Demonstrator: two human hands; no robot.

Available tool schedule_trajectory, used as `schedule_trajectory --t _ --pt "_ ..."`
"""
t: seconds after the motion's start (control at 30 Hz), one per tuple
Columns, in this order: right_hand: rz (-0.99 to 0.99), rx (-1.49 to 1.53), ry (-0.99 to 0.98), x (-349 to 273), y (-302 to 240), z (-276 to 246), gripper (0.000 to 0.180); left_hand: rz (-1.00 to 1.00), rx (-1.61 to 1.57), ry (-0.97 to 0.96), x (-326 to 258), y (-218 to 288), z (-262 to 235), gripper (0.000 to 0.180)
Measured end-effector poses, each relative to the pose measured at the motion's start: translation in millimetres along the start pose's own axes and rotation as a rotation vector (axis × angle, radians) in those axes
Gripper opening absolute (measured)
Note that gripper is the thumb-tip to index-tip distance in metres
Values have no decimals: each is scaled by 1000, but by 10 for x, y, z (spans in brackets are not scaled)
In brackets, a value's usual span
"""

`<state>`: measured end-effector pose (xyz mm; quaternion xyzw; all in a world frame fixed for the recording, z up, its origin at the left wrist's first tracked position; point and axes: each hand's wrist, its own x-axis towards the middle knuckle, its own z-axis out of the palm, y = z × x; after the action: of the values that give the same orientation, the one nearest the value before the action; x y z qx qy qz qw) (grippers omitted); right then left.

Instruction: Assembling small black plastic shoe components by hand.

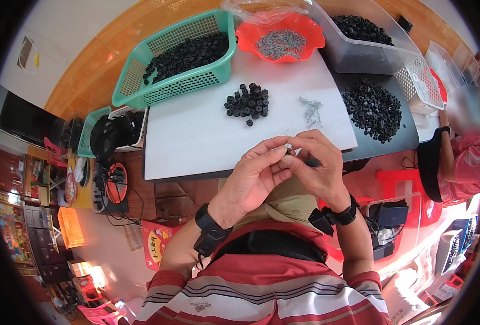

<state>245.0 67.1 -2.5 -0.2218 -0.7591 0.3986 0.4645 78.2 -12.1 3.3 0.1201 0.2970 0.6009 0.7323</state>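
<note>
Two hands, the left hand (253,176) and the right hand (319,165), are holding one dark piece (289,152). Two wristbands (208,226) are circling the wrists. Four heaps of black parts (372,110) and two heaps of pins (311,112) are showing, their pieces crowding too closely for counting. Two green baskets (191,86), two white baskets (423,89), one scalloped bowl (246,39), one white board (196,135) and one co-worker (470,162) are also showing.

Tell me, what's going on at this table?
The person's left hand and right hand pinch a small dark piece between their fingertips. Beyond them, the white tabletop carries a cluster of black parts and a scatter of silvery pieces; a green basket and a red bowl stand farther back.
</note>
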Motion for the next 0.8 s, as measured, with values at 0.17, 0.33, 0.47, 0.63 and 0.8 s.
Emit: schedule_trajectory --t 0.17,0.33,0.47,0.63,0.8 --pt "-48 38 51 -7 25 35 31 -15 -10 -6 18 -13 11 27" --pt "-43 12 62 -38 57 34 29 -15 -4 -11 28 -18 35 23" --pt "-47 13 93 -42 75 50 28 -6 -8 43 39 -36 68 23" --pt "-68 4 145 -64 119 87 25 13 14 62 54 -45 88 21" --pt "-153 -118 157 -67 139 114 24 44 35 88 54 -57 69 19"
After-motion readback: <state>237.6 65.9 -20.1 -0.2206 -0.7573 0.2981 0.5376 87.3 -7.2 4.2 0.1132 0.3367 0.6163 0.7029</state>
